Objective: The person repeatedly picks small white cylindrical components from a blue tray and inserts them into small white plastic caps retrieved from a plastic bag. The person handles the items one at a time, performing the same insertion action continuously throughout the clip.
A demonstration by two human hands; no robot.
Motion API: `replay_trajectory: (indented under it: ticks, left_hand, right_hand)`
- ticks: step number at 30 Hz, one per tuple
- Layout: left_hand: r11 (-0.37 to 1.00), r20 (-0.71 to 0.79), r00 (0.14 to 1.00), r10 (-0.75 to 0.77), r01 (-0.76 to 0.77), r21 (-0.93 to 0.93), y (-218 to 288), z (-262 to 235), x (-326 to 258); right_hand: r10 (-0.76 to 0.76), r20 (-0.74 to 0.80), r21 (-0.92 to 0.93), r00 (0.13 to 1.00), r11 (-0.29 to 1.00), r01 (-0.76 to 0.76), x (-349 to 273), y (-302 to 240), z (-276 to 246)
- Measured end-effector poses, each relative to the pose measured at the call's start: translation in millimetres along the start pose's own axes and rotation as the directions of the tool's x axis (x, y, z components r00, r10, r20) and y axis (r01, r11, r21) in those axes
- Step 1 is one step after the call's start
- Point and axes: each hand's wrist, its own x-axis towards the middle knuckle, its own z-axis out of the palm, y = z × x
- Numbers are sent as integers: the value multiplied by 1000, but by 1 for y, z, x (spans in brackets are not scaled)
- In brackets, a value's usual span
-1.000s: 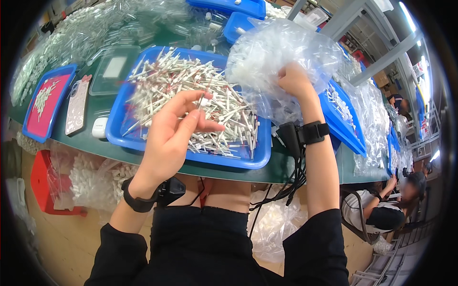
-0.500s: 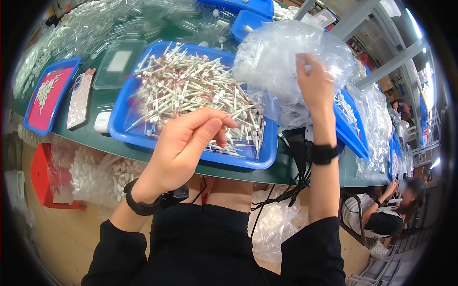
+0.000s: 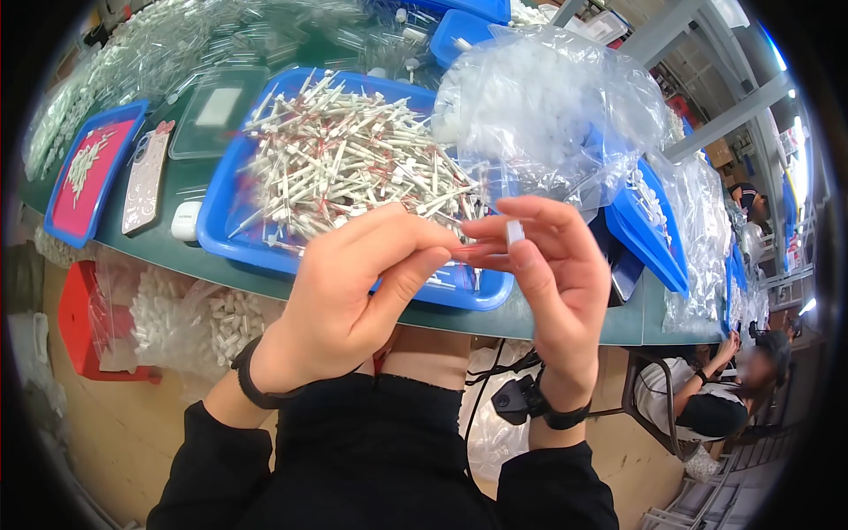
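My left hand (image 3: 358, 296) is closed in a pinch near the front rim of the blue tray (image 3: 221, 231). Thin red strands (image 3: 473, 252) run from its fingertips towards the other hand; whatever else sits in that pinch is hidden. My right hand (image 3: 565, 291) faces it, holding a small white block-like piece (image 3: 515, 232) between thumb and fingers. Both hands almost meet above the tray, where a heap of slim white sticks (image 3: 353, 159) with red strands among them lies.
A clear bag of white pieces (image 3: 548, 106) stands behind the right hand. To the left are a phone (image 3: 147, 181), a white case (image 3: 185, 221) and a pink-lined tray (image 3: 75, 199). More blue trays (image 3: 649, 243) lie right; a co-worker (image 3: 707, 389) sits beyond.
My right hand has come back from the clear bag to my left hand, now with a small white piece in its fingers. The left hand stays over the tray's front.
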Motion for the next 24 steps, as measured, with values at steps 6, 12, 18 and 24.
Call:
replay_trajectory:
  ticks: [6, 12, 18, 24]
  left_hand:
    - [966, -14, 995, 95, -89, 244, 5, 3, -3]
    - [928, -20, 990, 140, -124, 350, 8, 5, -4]
    - [905, -14, 986, 168, -148, 399, 10, 8, -4]
    - [881, 11, 985, 172, -158, 446, 7, 9, -7]
  right_hand:
    - [-120, 118, 106, 986, 989, 108, -7, 16, 6]
    - [-131, 149, 77, 980, 990, 120, -11, 20, 5]
    - [-135, 133, -5, 982, 991, 137, -13, 21, 4]
    - [-112, 90, -107, 990, 987, 122, -16, 25, 5]
